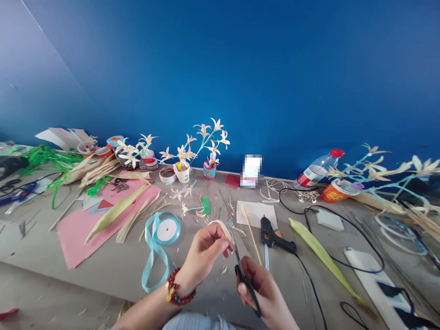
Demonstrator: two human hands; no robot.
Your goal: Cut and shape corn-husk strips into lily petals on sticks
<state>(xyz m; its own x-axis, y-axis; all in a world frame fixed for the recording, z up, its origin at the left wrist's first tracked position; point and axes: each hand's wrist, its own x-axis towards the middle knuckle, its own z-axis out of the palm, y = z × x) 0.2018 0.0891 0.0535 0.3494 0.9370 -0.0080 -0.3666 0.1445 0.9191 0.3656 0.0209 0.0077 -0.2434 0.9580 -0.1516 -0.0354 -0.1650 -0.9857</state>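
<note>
My left hand [202, 256], with a red bead bracelet at the wrist, pinches a pale strip that looks like dried corn husk [220, 226]. My right hand [264, 288] is wrapped round the black handles of a pair of scissors [248, 285]. Their blades point away from me and lie close beside the husk strip at my left fingertips. Whether the blades touch the strip, I cannot tell. To the left of my left hand lies a spool of light blue ribbon [167, 229] with a loose loop. Small pale scraps are scattered on the table around both hands.
A black glue gun [275, 236] lies on the right, its cable running towards me. Nearby are a green husk [323, 256] and a power strip [374, 279]. Husk flowers [202, 133] stand in cups along the blue wall. Pink paper [79, 233] lies left; a plastic bottle [314, 170] leans back right.
</note>
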